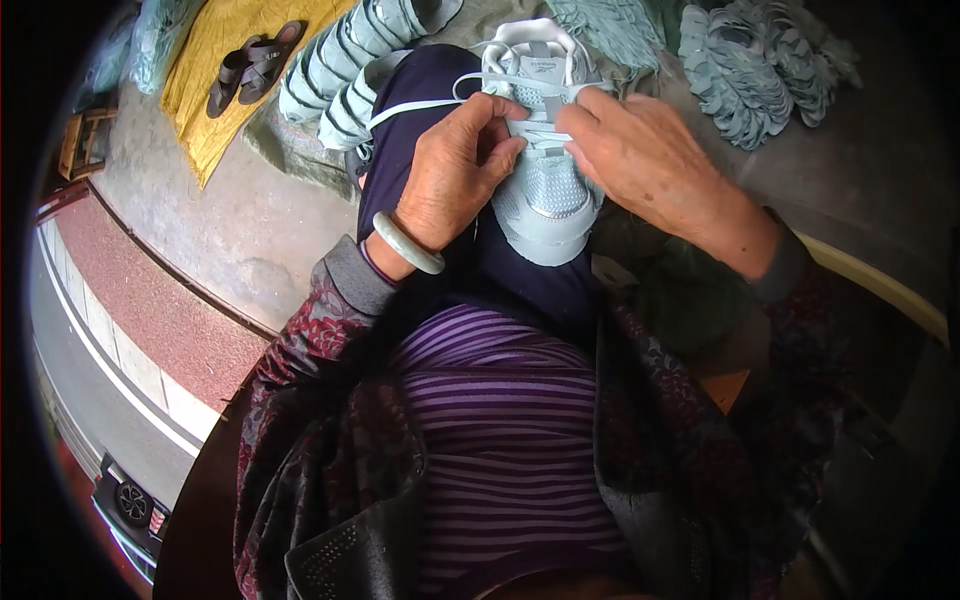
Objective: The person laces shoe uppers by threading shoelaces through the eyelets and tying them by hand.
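Observation:
A pale blue sneaker [545, 205] rests on my dark-trousered lap, its toe pointing toward me. My left hand [455, 165], with a pale bangle at the wrist, is curled at the left edge of the lacing. Its thumb and forefinger are closed around the flat shoelace [540, 128], though the exact grip is partly hidden. From the other side, my right hand [645, 160] pinches at the same lace over the tongue, its fingertips partly covered. A long loose lace end [415, 106] trails left across my knee.
Coiled stacks of pale blue shoe pieces [335, 60] lie ahead on the left, with more bundles [735, 75] at the right. Dark sandals [255, 65] sit on yellow cloth [205, 95]. A road with a parked car [130, 500] is at lower left.

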A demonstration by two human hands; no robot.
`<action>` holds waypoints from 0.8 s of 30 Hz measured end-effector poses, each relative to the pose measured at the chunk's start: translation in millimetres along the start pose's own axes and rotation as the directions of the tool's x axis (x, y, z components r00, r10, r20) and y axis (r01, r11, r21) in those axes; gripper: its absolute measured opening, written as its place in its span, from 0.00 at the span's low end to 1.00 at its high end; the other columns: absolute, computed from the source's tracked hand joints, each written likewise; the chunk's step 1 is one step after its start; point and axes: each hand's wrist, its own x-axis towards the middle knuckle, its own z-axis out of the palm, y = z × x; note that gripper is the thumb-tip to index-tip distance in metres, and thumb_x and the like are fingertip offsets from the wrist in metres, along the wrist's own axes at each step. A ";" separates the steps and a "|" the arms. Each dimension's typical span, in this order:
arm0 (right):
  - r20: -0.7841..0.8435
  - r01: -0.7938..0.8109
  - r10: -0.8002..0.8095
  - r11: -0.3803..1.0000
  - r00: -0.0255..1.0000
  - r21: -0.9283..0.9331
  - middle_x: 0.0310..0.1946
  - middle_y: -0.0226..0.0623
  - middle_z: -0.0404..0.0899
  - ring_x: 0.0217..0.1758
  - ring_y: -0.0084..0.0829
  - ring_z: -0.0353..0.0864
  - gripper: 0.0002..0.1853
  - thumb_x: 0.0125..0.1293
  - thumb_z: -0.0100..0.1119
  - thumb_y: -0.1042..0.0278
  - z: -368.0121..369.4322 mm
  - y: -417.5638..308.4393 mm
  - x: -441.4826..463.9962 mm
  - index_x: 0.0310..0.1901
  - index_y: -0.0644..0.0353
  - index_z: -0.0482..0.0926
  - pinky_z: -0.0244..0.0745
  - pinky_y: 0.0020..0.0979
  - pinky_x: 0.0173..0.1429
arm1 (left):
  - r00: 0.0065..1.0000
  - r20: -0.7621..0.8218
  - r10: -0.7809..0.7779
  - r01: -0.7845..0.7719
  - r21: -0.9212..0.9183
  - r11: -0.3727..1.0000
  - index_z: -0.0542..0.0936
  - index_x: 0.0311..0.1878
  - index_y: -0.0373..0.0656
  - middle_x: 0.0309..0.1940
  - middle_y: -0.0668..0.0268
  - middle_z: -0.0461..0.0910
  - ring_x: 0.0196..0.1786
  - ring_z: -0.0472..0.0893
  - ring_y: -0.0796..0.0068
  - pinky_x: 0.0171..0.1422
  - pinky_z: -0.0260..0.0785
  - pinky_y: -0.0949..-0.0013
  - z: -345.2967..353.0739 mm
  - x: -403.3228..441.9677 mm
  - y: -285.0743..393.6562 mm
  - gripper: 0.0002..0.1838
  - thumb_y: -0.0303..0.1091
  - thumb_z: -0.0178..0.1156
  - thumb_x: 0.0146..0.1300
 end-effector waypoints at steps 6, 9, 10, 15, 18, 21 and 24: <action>0.094 -0.014 0.012 1.000 0.996 0.012 0.28 0.30 0.69 0.33 0.33 0.75 0.07 0.58 0.68 0.64 -55.9 21.1 -34.4 0.32 0.52 0.78 0.70 0.39 0.41 | 0.999 0.001 -0.038 0.038 0.022 0.999 0.79 0.51 0.40 0.26 0.69 0.75 0.29 0.74 0.81 0.35 0.71 0.75 -2.1 0.4 3.2 0.15 0.22 0.67 0.61; 0.083 -0.177 0.194 0.968 0.977 -0.177 0.28 0.31 0.70 0.35 0.32 0.76 0.09 0.57 0.70 0.65 -77.1 53.6 -76.6 0.32 0.54 0.78 0.69 0.38 0.40 | 1.000 -0.005 -0.019 0.019 0.060 0.998 0.79 0.51 0.41 0.26 0.69 0.75 0.29 0.74 0.81 0.36 0.71 0.75 -1.5 1.2 3.5 0.15 0.22 0.67 0.61; 0.083 -0.183 0.200 0.967 0.976 -0.179 0.28 0.31 0.70 0.35 0.32 0.76 0.09 0.57 0.70 0.65 -86.5 64.6 -91.0 0.32 0.54 0.78 0.69 0.38 0.40 | 1.000 0.001 -0.016 0.016 0.059 0.998 0.79 0.51 0.41 0.26 0.69 0.75 0.29 0.74 0.81 0.36 0.71 0.75 -1.2 1.6 2.9 0.15 0.22 0.67 0.61; 0.092 -0.274 0.330 0.884 0.939 -0.379 0.28 0.31 0.70 0.36 0.32 0.74 0.08 0.65 0.63 0.67 -106.4 77.7 -116.0 0.32 0.60 0.77 0.67 0.35 0.42 | 1.000 0.011 0.000 -0.001 0.080 0.997 0.79 0.52 0.41 0.27 0.69 0.75 0.29 0.74 0.81 0.36 0.71 0.75 -1.0 3.1 3.4 0.16 0.22 0.68 0.61; 0.042 -0.585 0.620 0.714 0.784 0.383 0.28 0.28 0.70 0.38 0.26 0.74 0.10 0.72 0.58 0.63 -110.8 82.8 -113.8 0.35 0.61 0.76 0.70 0.31 0.46 | 1.000 -0.002 -0.017 0.017 0.021 1.000 0.79 0.51 0.40 0.27 0.70 0.75 0.29 0.74 0.82 0.36 0.71 0.75 -0.7 2.0 6.9 0.15 0.22 0.67 0.62; -0.054 -0.227 0.736 0.277 0.675 0.934 0.27 0.26 0.63 0.37 0.24 0.70 0.11 0.77 0.50 0.65 -99.4 65.2 -91.4 0.35 0.60 0.73 0.70 0.32 0.47 | 1.000 0.021 0.013 -0.014 0.050 0.999 0.76 0.54 0.39 0.28 0.70 0.76 0.31 0.76 0.82 0.37 0.72 0.76 -1.6 -1.0 6.0 0.18 0.21 0.67 0.62; -0.005 -0.024 0.653 0.037 0.758 0.999 0.26 0.25 0.60 0.34 0.24 0.67 0.11 0.78 0.47 0.66 -78.7 60.3 -84.3 0.35 0.59 0.70 0.70 0.33 0.49 | 0.999 -0.030 0.031 -0.034 -0.077 0.996 0.73 0.54 0.38 0.29 0.69 0.76 0.31 0.78 0.82 0.38 0.73 0.77 0.1 -9.4 12.8 0.18 0.19 0.67 0.62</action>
